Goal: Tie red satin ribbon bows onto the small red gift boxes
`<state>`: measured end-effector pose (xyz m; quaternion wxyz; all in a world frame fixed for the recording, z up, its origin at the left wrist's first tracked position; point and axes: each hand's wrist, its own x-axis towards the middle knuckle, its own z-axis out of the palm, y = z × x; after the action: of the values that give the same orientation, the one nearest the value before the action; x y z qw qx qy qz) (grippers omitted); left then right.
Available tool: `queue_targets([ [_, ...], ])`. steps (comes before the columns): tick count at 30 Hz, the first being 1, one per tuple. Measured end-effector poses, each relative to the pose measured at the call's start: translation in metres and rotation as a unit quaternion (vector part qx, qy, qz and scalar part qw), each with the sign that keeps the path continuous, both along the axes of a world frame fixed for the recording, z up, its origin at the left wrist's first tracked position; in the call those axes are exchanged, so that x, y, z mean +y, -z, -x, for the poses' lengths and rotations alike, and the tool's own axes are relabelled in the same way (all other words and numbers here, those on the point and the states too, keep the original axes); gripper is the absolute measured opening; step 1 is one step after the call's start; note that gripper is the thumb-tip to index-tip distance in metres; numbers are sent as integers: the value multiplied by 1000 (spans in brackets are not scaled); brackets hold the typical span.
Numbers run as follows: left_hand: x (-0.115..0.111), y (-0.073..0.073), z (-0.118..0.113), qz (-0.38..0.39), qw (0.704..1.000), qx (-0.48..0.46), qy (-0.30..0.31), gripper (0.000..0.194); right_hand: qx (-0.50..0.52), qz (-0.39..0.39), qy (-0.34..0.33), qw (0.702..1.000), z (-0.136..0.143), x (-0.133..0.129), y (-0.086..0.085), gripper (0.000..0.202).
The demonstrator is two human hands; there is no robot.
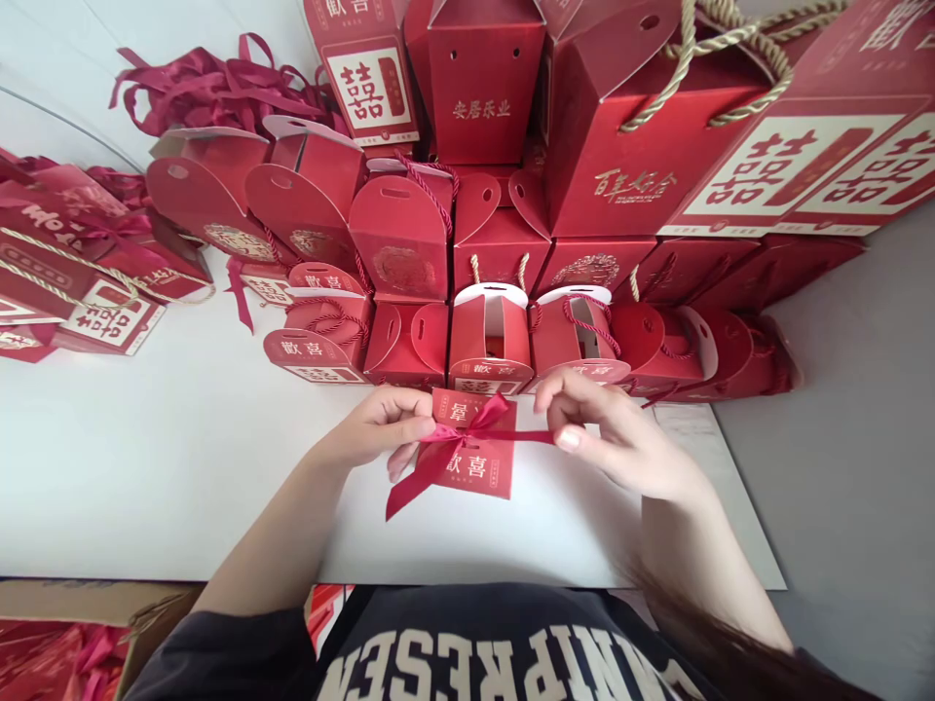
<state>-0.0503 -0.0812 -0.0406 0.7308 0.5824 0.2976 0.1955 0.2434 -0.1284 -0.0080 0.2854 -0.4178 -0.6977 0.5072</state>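
Note:
A small red box with pale characters lies on the white table in front of me, a dark pink ribbon tied in a bow on top of it. At its left side, my left hand pinches a loop of the ribbon between thumb and fingers. One ribbon tail hangs down to the lower left, over the box's corner. To the right, my right hand pinches the other ribbon end, which is stretched out sideways from the knot.
Rows of red gift boxes stand behind the small box, with larger red boxes at the back. Loose ribbons lie at the back left. More boxes sit on the left of the table. A cardboard carton stands below its front edge.

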Motion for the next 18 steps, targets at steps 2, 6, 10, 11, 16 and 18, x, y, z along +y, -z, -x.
queue_targets([
  [2,0,-3,2,-3,1000,3,5,34,-65,-50,-12,997,1,-5,-5,34],
  [6,2,-7,4,-36,998,59,15,36,-192,-100,26,976,7,-5,-3,30],
  [10,3,-6,3,-38,994,103,12,40,-148,-75,11,986,8,1,3,42],
  [11,3,-5,3,-35,993,110,5,41,-127,-40,-1,991,7,2,4,43],
  [16,-2,-3,-3,-46,988,144,-39,42,-57,152,-26,986,5,2,8,44],
  [18,-3,-2,-5,-53,985,154,-53,43,-60,188,-25,980,5,3,10,44],
])
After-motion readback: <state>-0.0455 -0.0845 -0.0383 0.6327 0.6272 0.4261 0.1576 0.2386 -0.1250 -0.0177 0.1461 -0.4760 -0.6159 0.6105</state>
